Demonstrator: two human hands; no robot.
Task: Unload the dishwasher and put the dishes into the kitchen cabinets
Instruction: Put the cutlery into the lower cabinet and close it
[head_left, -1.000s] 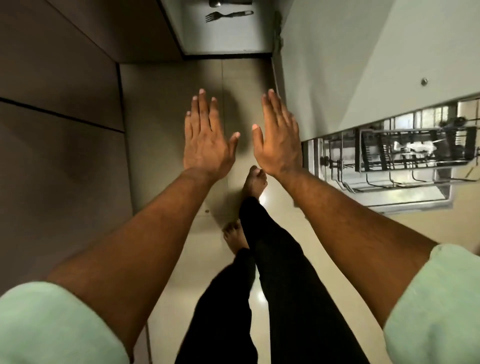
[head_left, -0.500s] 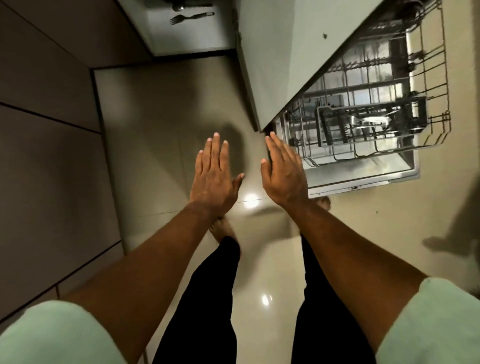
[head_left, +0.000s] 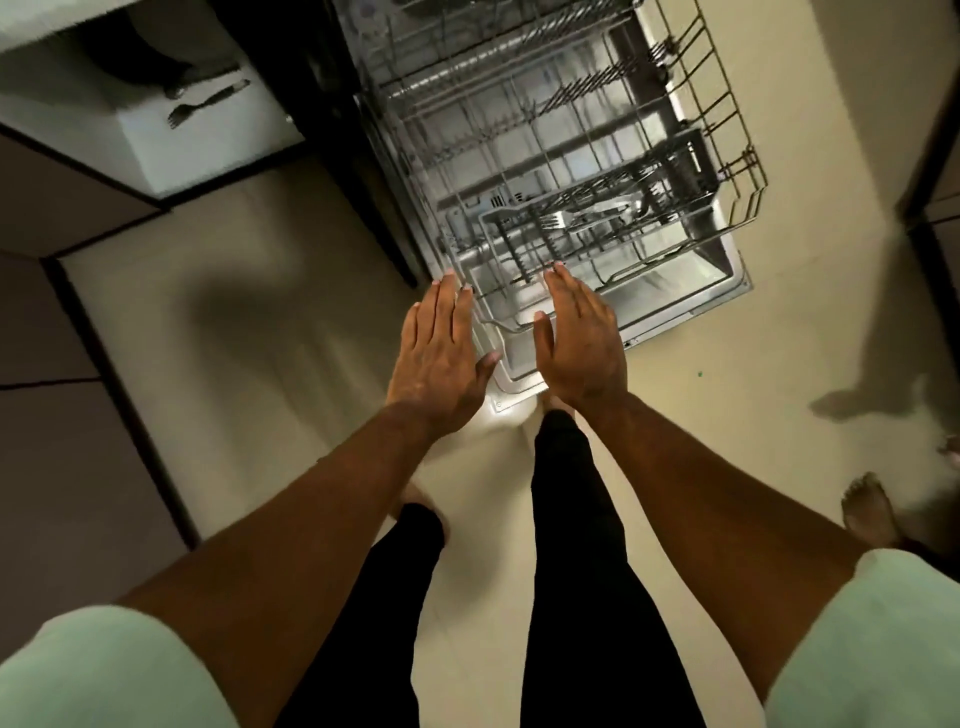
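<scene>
The dishwasher's lower wire rack (head_left: 727, 119) is pulled out over the open door (head_left: 691, 306), straight ahead of me. A cutlery basket (head_left: 597, 228) in its near part holds a fork (head_left: 558, 221) and other metal cutlery. My left hand (head_left: 441, 358) hovers flat with straight fingers by the rack's near left corner, holding nothing. My right hand (head_left: 582, 338) hovers flat over the near edge of the rack, fingers straight, also holding nothing.
An open drawer (head_left: 208, 135) at the upper left has a fork (head_left: 202, 106) lying in it. Brown cabinet fronts (head_left: 62, 415) run along the left. Another person's bare foot (head_left: 867, 509) stands on the cream floor at the right, with cabinets beyond.
The view has swung right and forward, bringing the dishwasher rack to the centre. Both flat hands now reach the rack's near edge instead of hovering over the floor.
</scene>
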